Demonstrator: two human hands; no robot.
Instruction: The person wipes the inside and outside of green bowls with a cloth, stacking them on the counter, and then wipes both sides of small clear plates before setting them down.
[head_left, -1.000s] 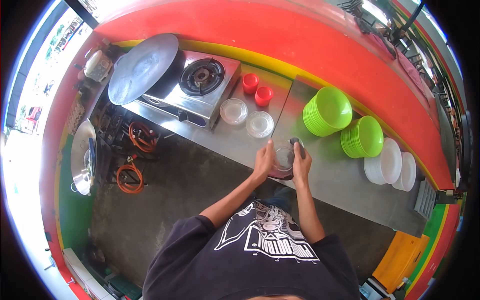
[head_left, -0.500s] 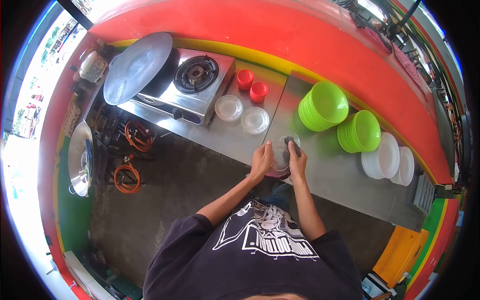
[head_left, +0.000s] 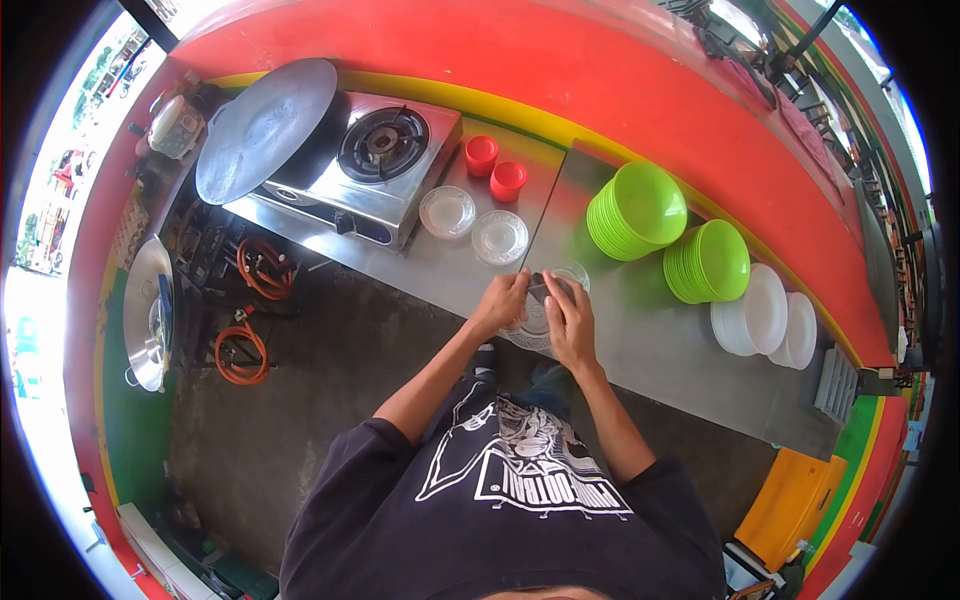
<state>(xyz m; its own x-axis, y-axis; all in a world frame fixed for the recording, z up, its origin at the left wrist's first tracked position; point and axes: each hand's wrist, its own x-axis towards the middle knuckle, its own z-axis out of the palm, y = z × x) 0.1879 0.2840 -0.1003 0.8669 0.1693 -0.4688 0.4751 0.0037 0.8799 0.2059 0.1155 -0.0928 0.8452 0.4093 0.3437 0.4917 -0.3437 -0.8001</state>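
Near the counter's front edge, a clear glass dish [head_left: 535,325] is between my two hands. My left hand [head_left: 502,303] has its fingers closed on the dish's left rim. Across from it, my right hand [head_left: 570,325] presses a small dark item [head_left: 540,283] at the top of the dish; I cannot make out what it is. Another clear dish [head_left: 573,273] lies partly hidden behind my right fingers. Two more glass dishes [head_left: 447,212] [head_left: 499,237] rest on the steel counter [head_left: 640,330], with red cups [head_left: 481,156] [head_left: 508,181] behind them.
A gas stove [head_left: 384,145] and a large round metal pan [head_left: 268,130] stand at the left. Stacks of green bowls [head_left: 650,205] [head_left: 720,262] and white bowls [head_left: 755,310] line the back right. Orange hoses [head_left: 242,355] hang below left; a yellow-orange box [head_left: 790,508] is lower right.
Both hands have moved slightly left with the glass dish, and the dish is tilted differently. The right fingers are stretched further over it. The whole view has shifted a little.
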